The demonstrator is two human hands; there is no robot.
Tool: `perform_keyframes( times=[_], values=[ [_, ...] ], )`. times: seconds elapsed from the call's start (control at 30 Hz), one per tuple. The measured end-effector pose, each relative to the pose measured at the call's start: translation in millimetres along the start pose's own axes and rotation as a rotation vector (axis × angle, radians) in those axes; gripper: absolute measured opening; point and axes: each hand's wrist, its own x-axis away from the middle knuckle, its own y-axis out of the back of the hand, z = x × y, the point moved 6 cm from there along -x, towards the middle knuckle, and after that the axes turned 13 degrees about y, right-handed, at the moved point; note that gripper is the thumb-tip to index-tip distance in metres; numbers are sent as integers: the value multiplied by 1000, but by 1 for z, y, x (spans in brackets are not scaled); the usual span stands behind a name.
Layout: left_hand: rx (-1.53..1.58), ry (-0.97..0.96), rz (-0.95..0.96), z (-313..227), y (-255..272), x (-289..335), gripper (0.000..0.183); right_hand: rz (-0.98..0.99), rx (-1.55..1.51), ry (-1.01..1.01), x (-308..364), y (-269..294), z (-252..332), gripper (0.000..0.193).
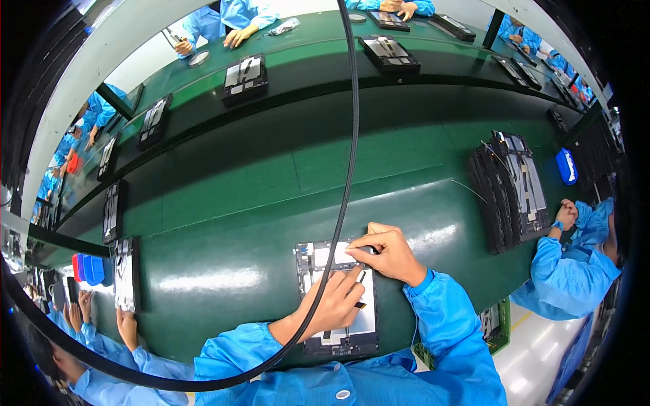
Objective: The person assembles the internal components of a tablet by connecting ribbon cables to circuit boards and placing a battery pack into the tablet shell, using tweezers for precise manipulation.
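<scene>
On the green surface (pixel 223 271), right before the person, an opened tablet (pixel 336 301) is lying with its long axis running away from the body. The right hand (pixel 389 254) is pinching together at the tablet's far end. The left hand (pixel 335 304) is resting mid-panel, fingers closed on a small dark tool, nearer the near end.

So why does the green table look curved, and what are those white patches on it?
Head view: the fisheye lens bends the green table toward the rim; the white patches are glare from overhead light, brightest left of the open tablet under both hands; the corners are black.
</scene>
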Motion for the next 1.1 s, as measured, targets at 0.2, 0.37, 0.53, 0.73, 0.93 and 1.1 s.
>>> perform_keyframes(
  times=[0.2, 0.37, 0.53, 0.73, 0.93, 1.1],
  values=[
    [56, 44, 2, 3, 3, -2, 40, 75, -17, -115, -2, 9, 8, 28],
    [54, 30, -51, 5, 3, -1, 36, 236, -24, -229, -2, 17, 16, 54],
    [62, 32, -56, 5, 3, -1, 36, 392, -189, -406, 6, 14, 6, 65],
    [65, 34, -73, 5, 6, 0, 35, 445, -334, -530, 6, 13, 5, 68],
    [90, 45, -66, 6, 3, 2, 33, 447, -374, -547, 9, 12, 2, 67],
    [66, 33, -27, 5, 5, 2, 40, 436, -424, -557, 9, 9, 0, 67]
  ],
)
